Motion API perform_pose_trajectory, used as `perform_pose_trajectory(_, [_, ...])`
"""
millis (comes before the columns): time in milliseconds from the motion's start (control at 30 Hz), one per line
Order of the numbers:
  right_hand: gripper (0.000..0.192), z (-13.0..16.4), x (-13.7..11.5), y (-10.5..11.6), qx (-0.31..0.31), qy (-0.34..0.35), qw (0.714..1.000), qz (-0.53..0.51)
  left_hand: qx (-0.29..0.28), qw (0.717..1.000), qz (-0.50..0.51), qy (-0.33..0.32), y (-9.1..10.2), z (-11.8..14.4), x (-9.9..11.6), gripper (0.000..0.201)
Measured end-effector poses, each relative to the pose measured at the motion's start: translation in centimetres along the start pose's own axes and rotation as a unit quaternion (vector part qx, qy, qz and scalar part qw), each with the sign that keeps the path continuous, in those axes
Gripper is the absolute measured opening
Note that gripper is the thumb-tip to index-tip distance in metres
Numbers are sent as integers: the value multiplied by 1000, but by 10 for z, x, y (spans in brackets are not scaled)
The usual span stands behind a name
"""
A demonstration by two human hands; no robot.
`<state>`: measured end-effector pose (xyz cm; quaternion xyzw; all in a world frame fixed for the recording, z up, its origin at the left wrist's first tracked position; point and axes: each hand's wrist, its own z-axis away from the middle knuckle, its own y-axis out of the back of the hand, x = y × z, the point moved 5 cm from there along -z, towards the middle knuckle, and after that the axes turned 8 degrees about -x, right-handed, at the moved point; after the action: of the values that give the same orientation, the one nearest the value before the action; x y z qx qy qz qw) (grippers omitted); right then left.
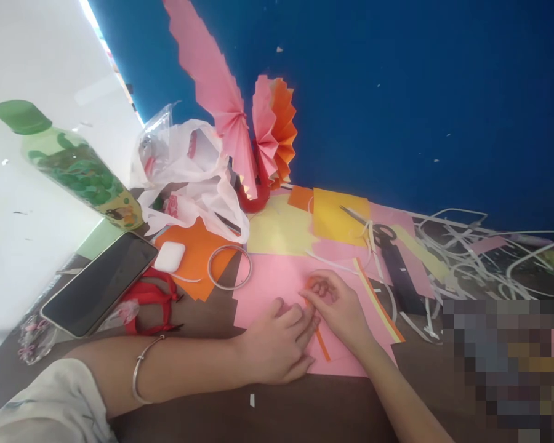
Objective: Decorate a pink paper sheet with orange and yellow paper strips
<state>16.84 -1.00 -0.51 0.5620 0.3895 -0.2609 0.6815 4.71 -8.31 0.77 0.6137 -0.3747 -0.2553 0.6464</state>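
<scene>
a blue wall (420, 111) fills the upper right of the frame. a pink sheet (272, 277) lies near centre, a dark phone (99, 286) at left. below centre, the left hand (277, 341) curls its fingers; whether they grip, i cannot tell. beside it, the right hand (337, 301) pinches an orange strip (323, 344) over the sheet.

From where I stand, 1 narrow orange paper strip (323, 346) slants over flat pink paper (264, 277), its lower end straight and in plain sight, its middle hidden from me.
</scene>
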Motion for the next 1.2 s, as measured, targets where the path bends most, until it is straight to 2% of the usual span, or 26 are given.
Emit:
perform_pose_trajectory(267, [15,-10,-2,6,-40,-12,999,-23,3,1000,0,-11,1,0,0,55])
perform_pose_trajectory(433, [13,-12,-4,6,-37,-3,999,16,8,1000,2,-10,2,0,0,55])
perform_pose_trajectory(1200, [17,-13,-11,3,-8,11,999,41,-4,1000,9,-4,2,0,0,55])
